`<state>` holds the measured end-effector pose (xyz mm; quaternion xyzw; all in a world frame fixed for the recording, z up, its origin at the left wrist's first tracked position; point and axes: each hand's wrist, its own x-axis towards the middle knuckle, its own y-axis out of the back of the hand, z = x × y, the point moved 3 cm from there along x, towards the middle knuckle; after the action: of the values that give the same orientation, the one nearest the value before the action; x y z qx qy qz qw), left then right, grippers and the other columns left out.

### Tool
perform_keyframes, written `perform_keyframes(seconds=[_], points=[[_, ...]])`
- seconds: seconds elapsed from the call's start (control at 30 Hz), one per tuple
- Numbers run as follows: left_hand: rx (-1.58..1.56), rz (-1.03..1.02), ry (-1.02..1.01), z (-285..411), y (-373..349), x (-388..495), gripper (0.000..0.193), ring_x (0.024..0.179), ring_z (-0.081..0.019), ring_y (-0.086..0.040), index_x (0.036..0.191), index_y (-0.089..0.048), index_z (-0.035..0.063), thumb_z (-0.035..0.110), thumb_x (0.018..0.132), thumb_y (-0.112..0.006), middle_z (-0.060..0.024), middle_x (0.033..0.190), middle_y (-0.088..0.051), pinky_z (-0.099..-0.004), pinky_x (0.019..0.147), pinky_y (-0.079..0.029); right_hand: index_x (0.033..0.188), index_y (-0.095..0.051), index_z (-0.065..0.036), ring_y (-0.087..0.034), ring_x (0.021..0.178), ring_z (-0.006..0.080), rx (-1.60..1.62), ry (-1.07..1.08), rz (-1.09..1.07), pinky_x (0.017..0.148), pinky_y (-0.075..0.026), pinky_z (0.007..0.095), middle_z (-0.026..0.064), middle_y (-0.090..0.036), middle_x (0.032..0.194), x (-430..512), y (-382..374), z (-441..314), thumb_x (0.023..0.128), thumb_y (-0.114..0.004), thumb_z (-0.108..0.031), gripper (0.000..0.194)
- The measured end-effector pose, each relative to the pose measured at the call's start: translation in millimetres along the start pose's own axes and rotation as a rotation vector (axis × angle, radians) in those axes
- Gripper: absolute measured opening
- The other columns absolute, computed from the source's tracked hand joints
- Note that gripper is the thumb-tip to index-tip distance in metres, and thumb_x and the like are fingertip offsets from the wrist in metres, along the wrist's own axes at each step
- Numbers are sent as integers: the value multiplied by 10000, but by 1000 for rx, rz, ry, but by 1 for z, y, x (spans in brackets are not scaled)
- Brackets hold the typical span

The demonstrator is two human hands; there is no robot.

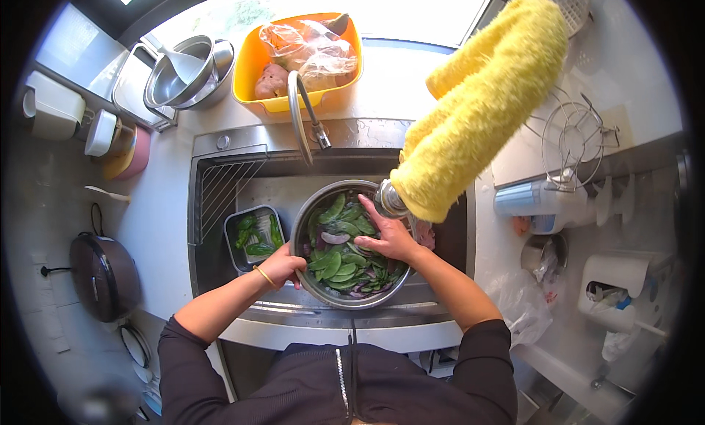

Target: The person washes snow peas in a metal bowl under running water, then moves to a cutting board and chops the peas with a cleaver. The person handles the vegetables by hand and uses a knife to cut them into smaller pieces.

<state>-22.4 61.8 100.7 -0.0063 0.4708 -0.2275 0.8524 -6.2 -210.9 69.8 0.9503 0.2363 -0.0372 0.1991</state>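
A round stainless steel bowl stands in the sink, full of flat green bean pods mixed with some purple pods. My left hand grips the bowl's left rim, thumb inside and fingers outside. Over the right side of the bowl is my right hand, its thumb and fingers spread above the pods; whether it touches them I cannot tell. Left of the bowl, a rectangular metal tray contains several green peppers. Something pinkish lies in the sink, partly hidden behind the right forearm.
A yellow fluffy cloth hangs in the foreground on a metal fitting. The curved faucet reaches over the sink. Behind it sits an orange basin of root vegetables and plastic bags. A wire rack spans the sink's left corner.
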Motion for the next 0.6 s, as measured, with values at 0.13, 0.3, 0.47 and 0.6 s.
perform_keyframes(seconds=[0.13,0.3,0.47,0.6], points=[[0,66,34,5,6,-35,533,556,-219,-635,1241,-439,-23,-50,716,-524,-151,886,-633,-303,366,-519,1498,-281,-55,-348,1382,365,17,149,92,1126,-296,407,237,-357,1486,5,-26,-16,809,-714,-470,914],[63,149,20,15,14,-74,507,575,-227,-638,1214,-444,-38,-56,713,-518,-168,867,-619,-295,370,-500,1514,-236,-42,-302,1416,345,121,167,67,1153,-252,397,220,-320,1521,11,-53,-34,818,-710,-474,947],[24,225,62,13,22,-98,467,541,-212,-630,1179,-472,-17,-60,717,-525,-146,838,-627,-299,365,-515,1514,-245,-53,-304,1411,352,132,228,82,1157,-251,401,212,-315,1527,15,-62,-49,809,-720,-469,946],[20,229,66,12,25,-107,466,545,-206,-628,1180,-470,-16,-62,720,-534,-143,843,-624,-295,366,-511,1517,-240,-64,-307,1406,361,172,228,81,1151,-262,413,218,-316,1524,17,-66,-54,804,-723,-469,951]])
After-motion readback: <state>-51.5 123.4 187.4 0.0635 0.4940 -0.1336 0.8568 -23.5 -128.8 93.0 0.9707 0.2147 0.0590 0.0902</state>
